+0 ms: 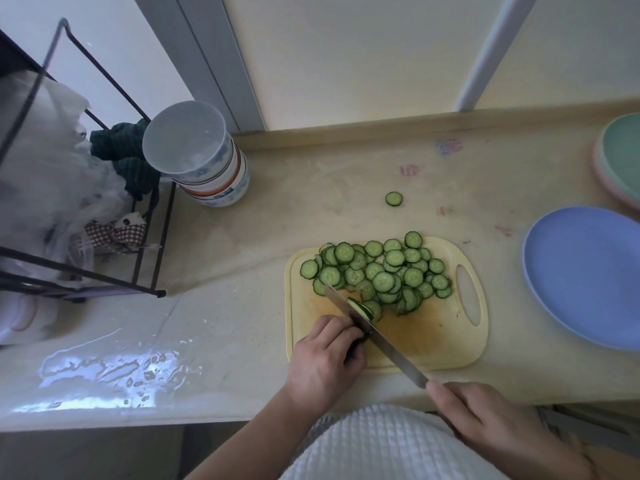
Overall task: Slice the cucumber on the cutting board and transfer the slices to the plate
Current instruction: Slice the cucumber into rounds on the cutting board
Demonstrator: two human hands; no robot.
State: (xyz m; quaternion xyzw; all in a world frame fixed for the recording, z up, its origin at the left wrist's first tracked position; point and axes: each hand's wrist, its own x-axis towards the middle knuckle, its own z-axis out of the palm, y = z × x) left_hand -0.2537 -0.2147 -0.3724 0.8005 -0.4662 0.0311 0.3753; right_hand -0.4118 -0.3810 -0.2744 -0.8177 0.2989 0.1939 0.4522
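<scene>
Cucumber stub [356, 342]: nearly used up, pinned on the cutting board [433, 344] near its left edge, mostly hidden beneath curled fingers; remaining length hard to judge.
Left hand [325, 358]: curled down over the stub, fingertips just beside the blade. Risk noted: nicked fingertips, so little stub left to hold.
Knife [381, 341]: laid diagonally across the board, tip among the slices, one fresh slice [362, 310] clinging to the blade's flat. Risk noted: slice carried off or flicked away on the lift.
Right hand [485, 420]: wrapped round the handle at the counter's near edge, well apart from the left.
Slice pile [377, 275]: heaped on the board's far half, some pieces at the very rim. Risk noted: spill over the far edge when pushed or scooped.
Stray slice [393, 198]: alone on the counter [242, 271] beyond the board; easily forgotten at transfer.
Blue plate [585, 275]: right of the board, bare, apart from it. Risk noted: slices dropped in the gap between.
Stacked bowls [207, 168], wire rack [86, 202]: far left, clear of the work.
</scene>
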